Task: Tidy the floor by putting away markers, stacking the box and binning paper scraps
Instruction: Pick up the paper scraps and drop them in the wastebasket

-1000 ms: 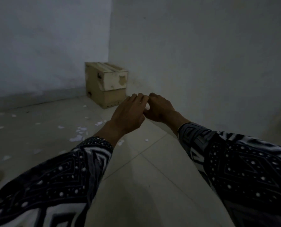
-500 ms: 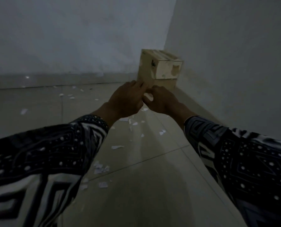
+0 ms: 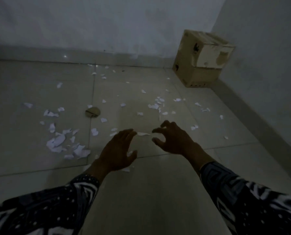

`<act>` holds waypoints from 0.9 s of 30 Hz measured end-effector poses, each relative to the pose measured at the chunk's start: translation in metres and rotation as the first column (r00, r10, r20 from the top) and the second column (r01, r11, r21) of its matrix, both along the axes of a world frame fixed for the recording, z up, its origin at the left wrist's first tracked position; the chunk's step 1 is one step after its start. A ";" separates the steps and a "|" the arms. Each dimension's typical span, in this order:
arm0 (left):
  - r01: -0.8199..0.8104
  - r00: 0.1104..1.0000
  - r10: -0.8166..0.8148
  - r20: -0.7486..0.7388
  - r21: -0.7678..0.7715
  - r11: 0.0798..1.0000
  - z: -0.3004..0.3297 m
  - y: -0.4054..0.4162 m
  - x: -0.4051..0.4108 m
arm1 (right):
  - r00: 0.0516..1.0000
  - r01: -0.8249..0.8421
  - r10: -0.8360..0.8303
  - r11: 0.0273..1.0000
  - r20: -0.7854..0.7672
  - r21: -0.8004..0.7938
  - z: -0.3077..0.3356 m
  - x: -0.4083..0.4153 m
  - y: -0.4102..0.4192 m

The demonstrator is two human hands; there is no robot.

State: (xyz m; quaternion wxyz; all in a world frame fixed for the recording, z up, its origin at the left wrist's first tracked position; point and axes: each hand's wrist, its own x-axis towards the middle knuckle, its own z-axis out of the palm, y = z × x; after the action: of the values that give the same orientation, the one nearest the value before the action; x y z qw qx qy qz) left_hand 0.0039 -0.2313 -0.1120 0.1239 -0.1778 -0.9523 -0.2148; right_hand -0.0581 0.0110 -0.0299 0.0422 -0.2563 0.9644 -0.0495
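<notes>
Several white paper scraps lie scattered over the tiled floor, with a thick heap (image 3: pixel 59 143) at the left. One scrap (image 3: pixel 143 133) lies between my two hands. My left hand (image 3: pixel 118 152) hovers above the floor with fingers spread and holds nothing. To its right, my right hand (image 3: pixel 171 139) has its fingers loosely curled like a claw and is empty too. Two stacked cardboard boxes (image 3: pixel 201 60) stand in the far right corner. No markers are visible.
A round tan disc (image 3: pixel 92 112) lies on the floor left of centre. Walls close off the far side and the right side (image 3: pixel 268 65). The room is dim.
My hands were together in front of me and have come apart and dropped towards the floor. The view has swung left and down, so the boxes now sit at the right.
</notes>
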 end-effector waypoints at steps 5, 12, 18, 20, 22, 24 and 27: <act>0.033 0.997 -0.021 0.072 -0.164 0.986 -0.040 -0.026 0.034 | 0.969 -0.053 0.023 0.992 0.248 0.115 -0.058 0.021 -0.011; -0.130 0.986 0.142 0.085 -0.132 0.983 -0.053 -0.045 0.047 | 0.937 -0.160 0.133 0.985 0.323 0.058 -0.085 0.012 -0.050; -0.214 0.973 0.215 0.090 -0.018 0.977 -0.063 -0.056 0.064 | 0.925 -0.242 0.263 0.964 0.274 -0.107 -0.113 0.027 -0.089; -0.184 0.981 0.184 0.067 -0.004 0.983 -0.069 -0.060 0.072 | 0.922 -0.276 0.307 0.949 0.237 -0.155 -0.124 0.032 -0.098; -0.169 0.982 0.170 0.077 -0.016 0.985 -0.076 -0.066 0.083 | 0.924 -0.268 0.303 0.948 0.232 -0.171 -0.133 0.034 -0.106; -0.200 0.970 0.202 0.132 -0.033 0.979 -0.083 -0.074 0.093 | 0.932 -0.230 0.276 0.951 0.235 -0.205 -0.140 0.034 -0.107; -0.307 0.939 0.310 0.148 -0.042 0.951 -0.090 -0.084 0.098 | 0.959 -0.205 0.247 0.943 0.138 -0.264 -0.157 0.038 -0.103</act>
State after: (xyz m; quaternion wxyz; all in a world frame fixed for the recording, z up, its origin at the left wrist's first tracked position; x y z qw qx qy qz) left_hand 0.1017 -0.3152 -0.2019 0.0810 -0.0105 -0.9769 -0.1972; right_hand -0.0204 -0.0919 -0.1871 0.0970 -0.3639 0.9077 -0.1853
